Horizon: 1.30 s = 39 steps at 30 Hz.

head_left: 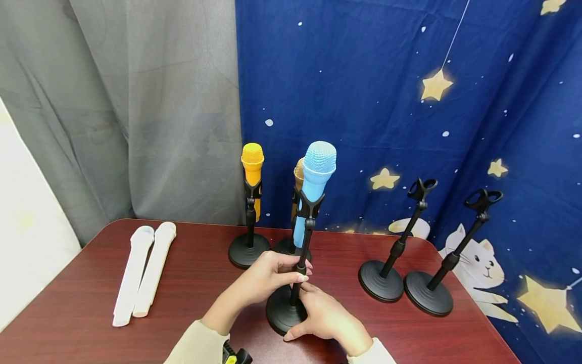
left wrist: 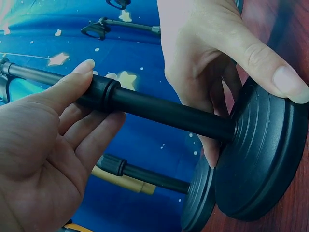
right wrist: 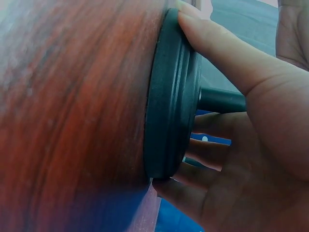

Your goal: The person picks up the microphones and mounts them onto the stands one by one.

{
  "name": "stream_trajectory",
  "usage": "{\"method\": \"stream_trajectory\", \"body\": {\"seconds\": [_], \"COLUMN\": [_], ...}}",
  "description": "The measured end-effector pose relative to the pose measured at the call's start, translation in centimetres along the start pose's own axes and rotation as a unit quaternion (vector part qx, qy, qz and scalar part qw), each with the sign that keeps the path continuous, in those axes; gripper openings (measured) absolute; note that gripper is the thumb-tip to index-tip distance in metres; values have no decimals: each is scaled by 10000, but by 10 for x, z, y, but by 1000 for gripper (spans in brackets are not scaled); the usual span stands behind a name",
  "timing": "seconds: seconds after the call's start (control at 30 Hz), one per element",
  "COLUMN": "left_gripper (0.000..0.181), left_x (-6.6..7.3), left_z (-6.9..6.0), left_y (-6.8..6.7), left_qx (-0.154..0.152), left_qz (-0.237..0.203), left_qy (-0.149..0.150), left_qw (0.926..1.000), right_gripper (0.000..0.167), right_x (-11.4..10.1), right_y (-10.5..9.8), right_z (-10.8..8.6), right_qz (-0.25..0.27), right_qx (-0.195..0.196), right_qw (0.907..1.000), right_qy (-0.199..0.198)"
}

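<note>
A light-blue microphone [head_left: 320,161] leans in the clip of a black desk stand [head_left: 307,237] at the table's middle. My left hand [head_left: 256,280] pinches the collar [left wrist: 99,93] on the stand's pole between thumb and fingers. Lower down, my right hand [head_left: 328,314] grips the round base [right wrist: 169,111], its thumb on the near rim and its fingers around the far side. In the right wrist view the base sits on the wooden tabletop. Behind the blue microphone, a gold microphone [head_left: 298,173] on its own stand is partly hidden.
To the left of that pair stands a yellow microphone [head_left: 252,161] on a black stand [head_left: 249,250]. Two white microphones [head_left: 133,275] lie side by side on the table's left. Two stands with bare clips, one nearer [head_left: 427,293] and one farther [head_left: 381,280], are at the right.
</note>
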<state>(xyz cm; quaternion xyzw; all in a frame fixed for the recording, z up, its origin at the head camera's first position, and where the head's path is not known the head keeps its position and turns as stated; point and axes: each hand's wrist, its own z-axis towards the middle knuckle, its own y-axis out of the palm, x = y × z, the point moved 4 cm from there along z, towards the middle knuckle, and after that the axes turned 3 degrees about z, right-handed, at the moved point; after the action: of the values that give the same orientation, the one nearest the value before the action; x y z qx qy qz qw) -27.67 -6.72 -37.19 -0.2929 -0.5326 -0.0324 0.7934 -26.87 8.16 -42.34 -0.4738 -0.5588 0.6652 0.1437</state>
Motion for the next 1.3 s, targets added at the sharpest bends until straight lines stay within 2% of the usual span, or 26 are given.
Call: {"method": "stream_trajectory", "body": {"seconds": [0.23,0.6,0.73,0.87,0.97,1.13,1.3], "left_gripper": [22,22,24,30,34,34,35], "left_x": [3,7,8,9,10,9,3], "left_z": [0,0,-1,-1,-1,-1,-1], "left_y": [1,2,3,3,3,3,2], "left_qx": [117,519,807,1155,1270,1288,1134], "left_qz": [38,239,513,839,860,782,503], "left_qy": [-64,48,-92,-312,-407,-440,-502], "left_qw": [9999,9984,9954,9893,9873,9876,9910], "right_gripper": [102,100,99,99,99,97,96], "right_x": [0,0,1,2,2,2,2], "right_y": [0,0,1,1,1,2,1], "right_z": [0,-1,-1,-1,-1,-1,-1], "right_qz": [-23,-168,-191,-185,-180,-222,-258], "right_qx": [-17,-47,-75,-56,-22,17,39], "right_qw": [10000,9998,9996,9997,9998,9997,9996], "right_qy": [6,123,171,165,127,89,70]}}
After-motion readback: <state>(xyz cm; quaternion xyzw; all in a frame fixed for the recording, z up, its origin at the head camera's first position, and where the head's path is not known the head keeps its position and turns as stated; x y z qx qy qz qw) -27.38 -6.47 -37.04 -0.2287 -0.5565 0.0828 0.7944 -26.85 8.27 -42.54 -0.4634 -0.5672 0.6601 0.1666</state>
